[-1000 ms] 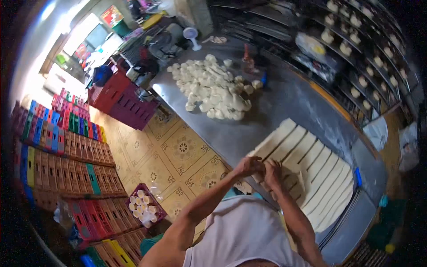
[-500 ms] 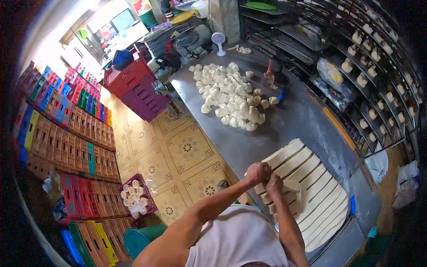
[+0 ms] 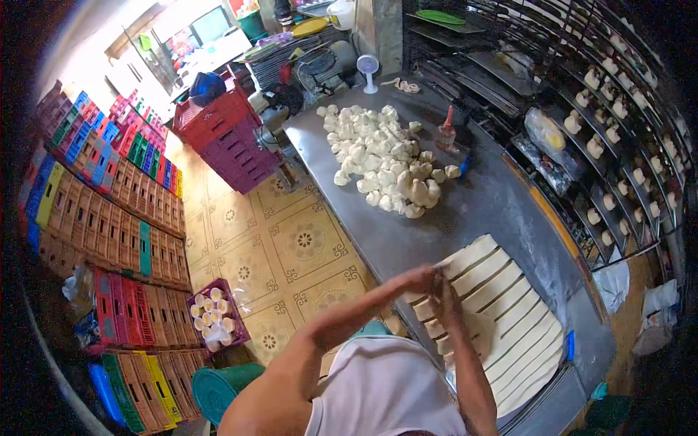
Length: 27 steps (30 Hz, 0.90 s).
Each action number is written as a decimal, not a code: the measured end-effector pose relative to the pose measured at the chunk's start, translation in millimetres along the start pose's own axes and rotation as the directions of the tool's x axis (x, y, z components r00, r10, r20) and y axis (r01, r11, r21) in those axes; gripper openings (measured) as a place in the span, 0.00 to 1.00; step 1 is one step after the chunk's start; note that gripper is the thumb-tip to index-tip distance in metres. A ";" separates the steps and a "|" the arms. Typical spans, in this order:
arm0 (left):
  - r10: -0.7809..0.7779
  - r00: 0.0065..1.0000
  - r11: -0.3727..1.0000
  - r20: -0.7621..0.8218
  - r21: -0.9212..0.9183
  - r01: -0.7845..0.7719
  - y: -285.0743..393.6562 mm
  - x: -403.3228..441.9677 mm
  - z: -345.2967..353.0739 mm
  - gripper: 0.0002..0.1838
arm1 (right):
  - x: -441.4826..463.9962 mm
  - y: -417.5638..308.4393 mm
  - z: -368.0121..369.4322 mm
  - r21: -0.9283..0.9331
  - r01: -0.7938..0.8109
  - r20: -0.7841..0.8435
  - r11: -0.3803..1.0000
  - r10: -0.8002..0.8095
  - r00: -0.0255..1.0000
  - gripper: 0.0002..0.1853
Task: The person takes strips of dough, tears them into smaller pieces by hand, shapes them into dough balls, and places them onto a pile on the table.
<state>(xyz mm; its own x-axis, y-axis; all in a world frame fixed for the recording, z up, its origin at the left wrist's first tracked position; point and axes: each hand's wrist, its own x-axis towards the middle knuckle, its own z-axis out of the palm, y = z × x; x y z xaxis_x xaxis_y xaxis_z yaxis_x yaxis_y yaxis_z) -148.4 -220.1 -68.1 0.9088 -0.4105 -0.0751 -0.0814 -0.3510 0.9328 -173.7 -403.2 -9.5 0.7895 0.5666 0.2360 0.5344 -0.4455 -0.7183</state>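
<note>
Head view: anything gripped?

Can't tell; left hand (image 3: 420, 279) and right hand (image 3: 446, 305) meet, blurred, at the cut dough strips (image 3: 515, 308) on the metal table (image 3: 483, 211)

What's left?

Those strips look unshaped; beyond, heaped dough lumps (image 3: 385, 156) look done

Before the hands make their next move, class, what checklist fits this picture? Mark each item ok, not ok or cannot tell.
1. Left hand and right hand close together: ok, they meet by the dough strips.
2. Something held between them: cannot tell, that spot is blurred.
3. Dough strips divided: ok, dark gaps show.
4. Dough lumps laid out singly: not ok, they are heaped.
5. Lumps apart from strips: ok, table shows between.
6. Bottle away from both hands: ok, it stands beside the heap.
</note>
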 end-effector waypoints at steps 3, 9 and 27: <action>-0.100 0.973 0.994 -0.206 0.019 0.106 -5.5 -8.0 56.8 0.18 | -32.3 20.8 -0.7 -0.154 -0.106 0.033 0.982 0.112 0.993 0.26; -0.080 0.949 0.977 -0.303 0.167 0.136 29.2 -9.5 58.1 0.14 | -31.7 -0.8 -5.0 -0.027 -0.533 0.054 0.845 0.534 0.844 0.26; 0.270 0.846 0.914 -0.460 0.399 -0.075 69.7 23.0 -54.6 0.53 | 20.9 -21.9 -35.4 0.118 -0.332 -0.060 0.936 0.341 0.938 0.23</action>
<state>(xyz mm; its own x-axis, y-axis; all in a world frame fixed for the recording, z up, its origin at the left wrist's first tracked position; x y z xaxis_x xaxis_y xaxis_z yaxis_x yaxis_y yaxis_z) -110.9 -208.0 14.5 0.9350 -0.0554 0.3504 -0.3061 -0.6254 0.7178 -158.2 -406.1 34.4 0.9411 0.3379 0.0161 0.2020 -0.5232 -0.8279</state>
